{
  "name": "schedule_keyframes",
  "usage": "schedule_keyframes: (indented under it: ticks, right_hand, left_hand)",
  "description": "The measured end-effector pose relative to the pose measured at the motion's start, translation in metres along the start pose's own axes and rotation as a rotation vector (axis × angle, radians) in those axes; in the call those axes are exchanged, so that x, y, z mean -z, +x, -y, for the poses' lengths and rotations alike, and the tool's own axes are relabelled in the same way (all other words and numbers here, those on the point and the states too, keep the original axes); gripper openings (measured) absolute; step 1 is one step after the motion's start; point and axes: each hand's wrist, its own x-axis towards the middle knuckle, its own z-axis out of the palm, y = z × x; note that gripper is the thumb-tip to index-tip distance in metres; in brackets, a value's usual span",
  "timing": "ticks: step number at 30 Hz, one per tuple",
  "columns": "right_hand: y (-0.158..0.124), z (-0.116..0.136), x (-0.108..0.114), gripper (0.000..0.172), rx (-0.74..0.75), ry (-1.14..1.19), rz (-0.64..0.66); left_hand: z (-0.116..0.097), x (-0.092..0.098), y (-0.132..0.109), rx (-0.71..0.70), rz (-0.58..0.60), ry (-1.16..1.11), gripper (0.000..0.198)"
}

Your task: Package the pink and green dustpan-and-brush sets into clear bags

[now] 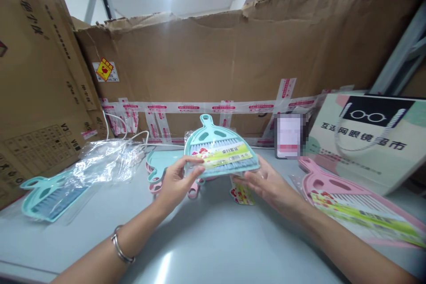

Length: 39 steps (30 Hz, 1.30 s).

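A teal mini dustpan and brush set (218, 147) in a clear bag with a yellow-green label is held up above the grey table (206, 248). My left hand (175, 182) grips its lower left edge, thumb on top. My right hand (264, 184) holds its lower right edge from beneath, fingers curled under. Just below the set lie a small printed label card (242, 195) and teal and pink dustpan pieces (159, 166).
Another teal brush set (49, 197) lies at the left under crumpled clear plastic bags (100, 159). A pink packaged set (359, 206) lies at the right. A printed paper bag (369, 137) and tall cardboard boxes (213, 66) wall in the back.
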Motion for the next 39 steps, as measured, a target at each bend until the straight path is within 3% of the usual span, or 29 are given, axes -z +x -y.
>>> schedule_keyframes:
  ticks: [2,4,6,8,11,14,26,33,36,39]
  right_hand:
    - [0.000,-0.002,0.001,0.122,0.056,-0.067,0.072]
    - [0.001,-0.003,0.001,0.138,0.087,-0.126,0.024]
    - [0.002,-0.004,0.000,0.125,0.102,-0.141,-0.104]
    - [0.003,-0.003,-0.001,0.100,0.069,-0.129,-0.181]
    - [0.004,-0.001,0.002,0.066,-0.029,-0.140,-0.140]
    - [0.005,-0.002,0.005,0.047,-0.064,-0.165,-0.145]
    - [0.005,-0.007,0.006,0.035,-0.071,-0.196,-0.145]
    - [0.003,-0.008,-0.001,0.039,0.028,-0.405,-0.191]
    - [-0.005,0.001,-0.002,0.045,0.056,-0.448,-0.259]
    - [-0.026,0.018,0.021,0.047,0.049,-0.452,-0.451]
  left_hand:
    - [-0.001,0.000,0.001,-0.005,-0.081,0.005,0.015]
    - [-0.001,0.000,0.001,0.009,-0.116,-0.003,0.016]
    - [-0.002,0.000,0.000,0.030,-0.098,-0.031,0.017]
    - [-0.002,-0.002,-0.001,0.037,-0.064,-0.093,0.029]
    - [-0.001,-0.004,-0.002,0.098,-0.013,-0.291,0.061]
    - [0.004,-0.005,-0.001,0.236,0.034,-0.492,0.073]
    - [0.007,-0.004,0.000,0.316,0.074,-0.596,0.066]
    - [0.004,-0.004,-0.002,0.307,0.146,-0.599,0.068]
    - [-0.003,-0.006,-0.006,0.348,0.216,-0.569,0.066]
    - [-0.010,-0.006,-0.010,0.347,0.260,-0.502,0.061]
